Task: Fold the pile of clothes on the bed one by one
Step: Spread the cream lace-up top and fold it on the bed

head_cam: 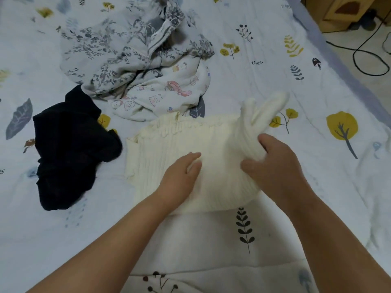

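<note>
A cream ribbed sweater [179,144] is lying near the middle of the bed [275,60], spread on the leaf-printed sheet. The left hand [182,172] is resting flat on its front, fingers straight and pressing the knit down. The right hand [273,163] is gripping a bunched sleeve [260,115] at the sweater's right side, fingers curled into the fabric, the cuffs sticking up toward the far edge. A crumpled black garment [69,149] is sitting just left of the sweater, and a heap of floral and cartoon-printed clothes [135,60] is lying beyond both, toward the far edge.
</note>
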The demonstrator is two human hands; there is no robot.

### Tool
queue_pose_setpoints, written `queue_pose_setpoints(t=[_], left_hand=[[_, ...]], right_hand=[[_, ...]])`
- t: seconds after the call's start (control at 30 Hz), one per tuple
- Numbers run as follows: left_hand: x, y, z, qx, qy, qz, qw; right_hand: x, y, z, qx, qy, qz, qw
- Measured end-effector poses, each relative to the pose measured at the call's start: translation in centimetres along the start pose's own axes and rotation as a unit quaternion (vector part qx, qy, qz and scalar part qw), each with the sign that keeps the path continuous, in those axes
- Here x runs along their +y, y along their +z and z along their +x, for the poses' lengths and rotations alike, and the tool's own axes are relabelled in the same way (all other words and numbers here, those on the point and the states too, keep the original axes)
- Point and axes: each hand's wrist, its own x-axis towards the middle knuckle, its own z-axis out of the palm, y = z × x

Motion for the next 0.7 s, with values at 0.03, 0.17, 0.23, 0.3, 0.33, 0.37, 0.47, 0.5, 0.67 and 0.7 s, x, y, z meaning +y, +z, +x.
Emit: queue_pose_setpoints(t=[0.03, 0.17, 0.23, 0.3, 0.33, 0.37, 0.47, 0.5, 0.67, 0.7], left_hand=[[0.5, -1.2, 0.2, 0.011, -0.021, -0.086, 0.996], [0.7, -6.7, 1.3, -0.041, -0.078, -0.436, 0.895], [-0.2, -9.0, 1.6, -0.065, -0.091, -0.478, 0.871], [-1.3, -10.3, 1.8, -0.063, -0.126, -0.437, 0.888], [-2.0, -10.4, 1.9, -0.053, -0.148, -0.398, 0.904], [-2.7, -10.2, 2.0, -0.041, -0.172, -0.351, 0.919], [-5.4, -9.5, 2.8, 0.013, -0.204, -0.185, 0.961], [-5.9, -9.3, 3.0, 0.027, -0.185, -0.148, 0.971], [-7.3, -8.7, 3.7, 0.094, -0.070, -0.008, 0.993], [-7.7, -8.4, 3.7, 0.107, -0.072, 0.024, 0.991]], right_hand=[[-1.6, 0.9, -0.5, 0.005, -0.045, -0.049, 0.998], [-6.1, 5.7, -2.4, -0.015, -0.171, -0.170, 0.970], [-6.9, 9.2, -3.0, -0.029, -0.202, -0.199, 0.959], [-7.2, 12.1, -3.5, -0.009, -0.248, -0.206, 0.947], [-7.3, 13.2, -3.7, -0.014, -0.264, -0.207, 0.942], [-7.3, 14.2, -3.9, -0.048, -0.274, -0.211, 0.937], [-6.3, 15.8, -4.2, -0.186, -0.250, -0.168, 0.935], [-6.2, 15.5, -4.1, -0.158, -0.244, -0.147, 0.946], [-2.7, 15.0, -1.2, 0.039, -0.107, -0.223, 0.968], [-1.6, 15.2, -1.4, -0.060, -0.050, -0.248, 0.966]])
